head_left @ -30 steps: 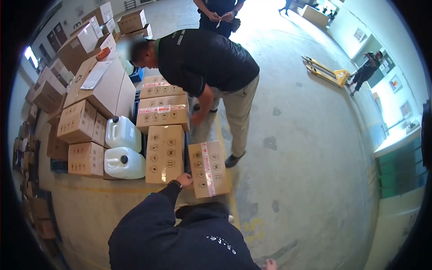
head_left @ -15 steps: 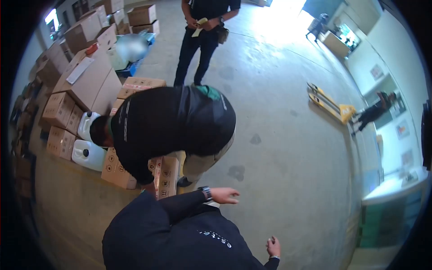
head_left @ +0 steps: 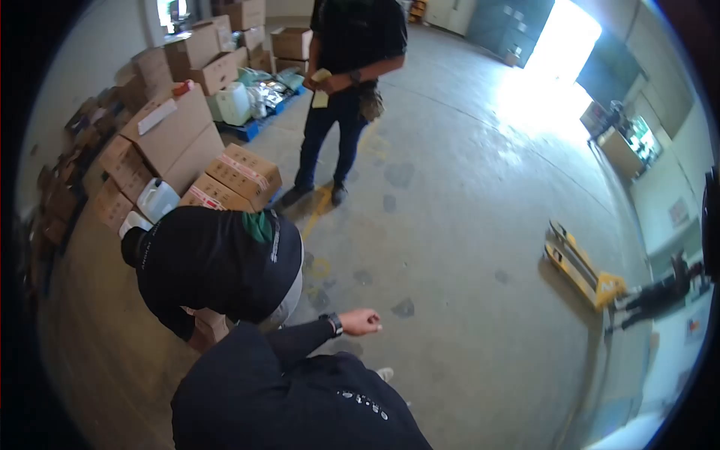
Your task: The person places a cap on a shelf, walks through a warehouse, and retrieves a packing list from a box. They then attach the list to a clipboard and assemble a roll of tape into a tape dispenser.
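Note:
My left hand (head_left: 362, 321) reaches out from a black sleeve with a dark watch on the wrist. Its fingers are curled in, and I see nothing in them. It hangs in the air over the bare concrete floor, touching nothing. My right hand is out of view. Just left of my arm, a co-worker (head_left: 217, 262) in a black shirt bends low. Under this person's arm shows part of a cardboard box (head_left: 210, 321), mostly hidden by the body and my shoulder.
Taped cartons (head_left: 244, 174) and white jerrycans (head_left: 157, 199) stand at the left by a large cardboard box (head_left: 176, 131). Another person (head_left: 352, 82) stands ahead holding a yellowish item. A yellow pallet jack (head_left: 585, 266) is at the right, with a person beside it.
My left fingers went from stretched to curled. My right hand left the view. The view shifted, and the bending co-worker now appears further left and lower.

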`<action>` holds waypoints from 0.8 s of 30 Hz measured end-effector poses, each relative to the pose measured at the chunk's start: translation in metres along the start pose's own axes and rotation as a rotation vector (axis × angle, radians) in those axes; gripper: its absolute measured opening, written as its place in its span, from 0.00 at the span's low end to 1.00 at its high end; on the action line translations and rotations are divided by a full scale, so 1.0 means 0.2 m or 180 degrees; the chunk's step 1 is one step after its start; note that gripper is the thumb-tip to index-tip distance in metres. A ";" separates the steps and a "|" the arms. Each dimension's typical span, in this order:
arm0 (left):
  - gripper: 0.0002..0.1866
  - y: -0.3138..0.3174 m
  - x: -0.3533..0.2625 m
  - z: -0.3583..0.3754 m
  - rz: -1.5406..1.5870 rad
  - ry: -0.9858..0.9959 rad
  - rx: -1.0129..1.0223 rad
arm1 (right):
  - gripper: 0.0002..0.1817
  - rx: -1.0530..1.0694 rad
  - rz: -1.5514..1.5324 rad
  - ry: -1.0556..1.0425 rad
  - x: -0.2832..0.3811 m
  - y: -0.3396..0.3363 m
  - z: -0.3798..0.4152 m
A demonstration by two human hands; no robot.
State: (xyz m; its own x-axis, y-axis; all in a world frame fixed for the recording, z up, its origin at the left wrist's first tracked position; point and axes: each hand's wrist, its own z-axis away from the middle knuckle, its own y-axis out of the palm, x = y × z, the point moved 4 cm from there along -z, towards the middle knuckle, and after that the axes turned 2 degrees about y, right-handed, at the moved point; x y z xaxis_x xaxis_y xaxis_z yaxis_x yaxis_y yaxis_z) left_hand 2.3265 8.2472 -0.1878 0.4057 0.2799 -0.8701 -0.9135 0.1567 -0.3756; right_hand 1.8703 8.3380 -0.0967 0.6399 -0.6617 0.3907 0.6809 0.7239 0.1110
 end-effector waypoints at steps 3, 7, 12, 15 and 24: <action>0.32 -0.06 -0.06 -0.06 0.0182 -0.0321 -0.0084 | 0.34 -0.0125 0.0603 -0.0027 0.49 -0.35 -0.03; 0.34 -0.19 -0.06 -0.32 0.0355 -0.0729 -0.0174 | 0.34 -0.0141 0.1267 -0.0102 1.12 -0.75 -0.18; 0.33 -0.39 -0.09 -1.08 0.0336 -0.0749 -0.0669 | 0.33 -0.0247 0.1901 -0.0058 1.82 -1.15 -0.42; 0.33 -0.48 -0.55 -1.64 -0.0898 0.0266 -0.0199 | 0.33 -0.0372 0.2100 0.0108 2.18 -1.32 -0.45; 0.24 -0.28 -1.42 -2.75 -0.1023 0.2258 0.3067 | 0.26 0.0300 0.1949 -0.0418 3.16 -1.45 -0.50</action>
State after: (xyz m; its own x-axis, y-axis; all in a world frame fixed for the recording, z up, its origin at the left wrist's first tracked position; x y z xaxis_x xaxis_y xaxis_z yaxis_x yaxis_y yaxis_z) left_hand 2.2452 7.6380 -0.0957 0.2265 -0.4276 -0.8751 -0.2583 0.8399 -0.4773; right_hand 2.1132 7.6902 0.0266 0.8504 -0.0969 0.5171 0.1670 0.9818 -0.0907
